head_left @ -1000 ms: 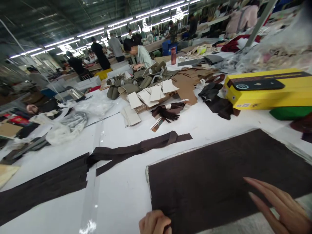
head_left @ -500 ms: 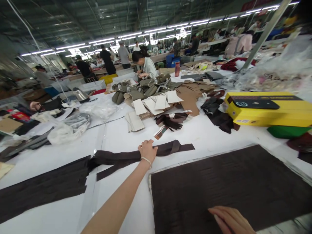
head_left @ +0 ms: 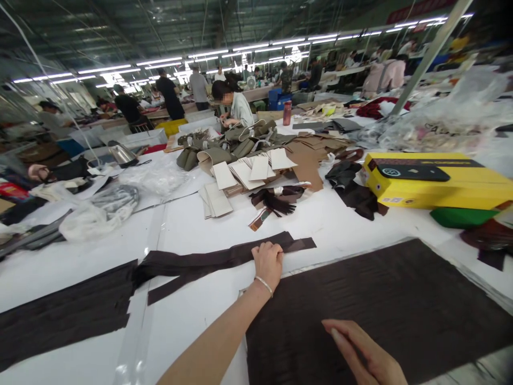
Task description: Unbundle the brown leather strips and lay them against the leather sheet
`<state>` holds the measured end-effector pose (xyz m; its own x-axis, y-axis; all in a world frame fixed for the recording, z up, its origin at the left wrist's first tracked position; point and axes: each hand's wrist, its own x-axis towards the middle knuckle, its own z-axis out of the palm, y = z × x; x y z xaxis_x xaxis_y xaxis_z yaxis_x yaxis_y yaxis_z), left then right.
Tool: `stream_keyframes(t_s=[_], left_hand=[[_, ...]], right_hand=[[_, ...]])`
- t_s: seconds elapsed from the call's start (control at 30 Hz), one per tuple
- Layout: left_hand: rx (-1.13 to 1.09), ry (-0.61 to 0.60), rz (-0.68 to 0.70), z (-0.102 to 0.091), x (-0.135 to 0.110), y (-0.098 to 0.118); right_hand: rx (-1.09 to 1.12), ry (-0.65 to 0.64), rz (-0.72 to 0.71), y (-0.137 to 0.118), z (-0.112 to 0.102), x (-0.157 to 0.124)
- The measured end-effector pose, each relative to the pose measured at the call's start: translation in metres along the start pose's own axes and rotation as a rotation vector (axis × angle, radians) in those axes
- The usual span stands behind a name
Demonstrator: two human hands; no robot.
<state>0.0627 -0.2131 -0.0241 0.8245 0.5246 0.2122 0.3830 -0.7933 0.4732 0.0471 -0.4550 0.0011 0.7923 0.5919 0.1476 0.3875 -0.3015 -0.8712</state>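
Note:
My left hand (head_left: 267,264), a bracelet at its wrist, is on the right part of a bundle of dark brown strips (head_left: 208,260). Its fingers are bent and close together over the strip near the right end; the fingertips are partly hidden. Below and to the right lies a large dark brown sheet of material (head_left: 393,299) with a pale, frayed edge. Over this sheet is my right hand (head_left: 366,353), fingers stretched out, a gap beside the thumb, holding nothing. A wider stack of dark brown strips (head_left: 68,310) lies at the left and meets the bundle.
Ahead on the white table (head_left: 192,224) are pale cut cards (head_left: 218,200), dark scraps (head_left: 276,203) and olive pieces (head_left: 240,140). A yellow box (head_left: 436,184) stands at the right. Plastic bags (head_left: 100,211) lie at the left. A co-worker (head_left: 240,107) sits across the table.
My left hand has slid right along the strips, its fingers now more bent. My right hand has moved slightly up and left over the sheet. The view has shifted a little.

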Motion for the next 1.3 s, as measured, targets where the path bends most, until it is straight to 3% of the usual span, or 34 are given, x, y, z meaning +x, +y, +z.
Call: stream_keyframes(t_s=[0.1, 0.23, 0.37, 0.5, 0.7, 0.83, 0.97, 1.17, 1.3], left_hand=[[-0.032, 0.027, 0.025, -0.010, -0.009, -0.002], [-0.062, 0.056, 0.065, -0.021, -0.021, -0.003], [-0.094, 0.088, 0.084, -0.025, -0.029, -0.005], [-0.101, 0.074, 0.072, -0.027, -0.031, -0.011], [-0.091, -0.065, 0.087, -0.030, -0.026, -0.034], [-0.049, -0.152, 0.112, -0.033, -0.021, -0.054], [0.000, -0.209, 0.170, -0.037, -0.015, -0.064], [0.017, -0.232, 0.241, -0.043, -0.011, -0.074], [-0.004, -0.241, 0.278, -0.047, -0.013, -0.081]], right_hand=[[0.304, 0.058, 0.372, -0.005, 0.014, 0.021], [0.568, 0.015, 0.647, -0.027, 0.031, 0.075], [0.565, 0.021, 0.780, -0.031, 0.050, 0.126], [0.462, -0.018, 0.707, -0.021, 0.070, 0.146], [0.536, -0.031, 0.545, -0.019, 0.083, 0.129], [0.429, -0.027, 0.402, -0.014, 0.083, 0.116], [0.394, -0.039, 0.414, -0.019, 0.080, 0.098], [0.525, -0.021, 0.438, -0.050, 0.067, 0.051], [0.388, 0.048, 0.395, -0.061, 0.050, 0.009]])
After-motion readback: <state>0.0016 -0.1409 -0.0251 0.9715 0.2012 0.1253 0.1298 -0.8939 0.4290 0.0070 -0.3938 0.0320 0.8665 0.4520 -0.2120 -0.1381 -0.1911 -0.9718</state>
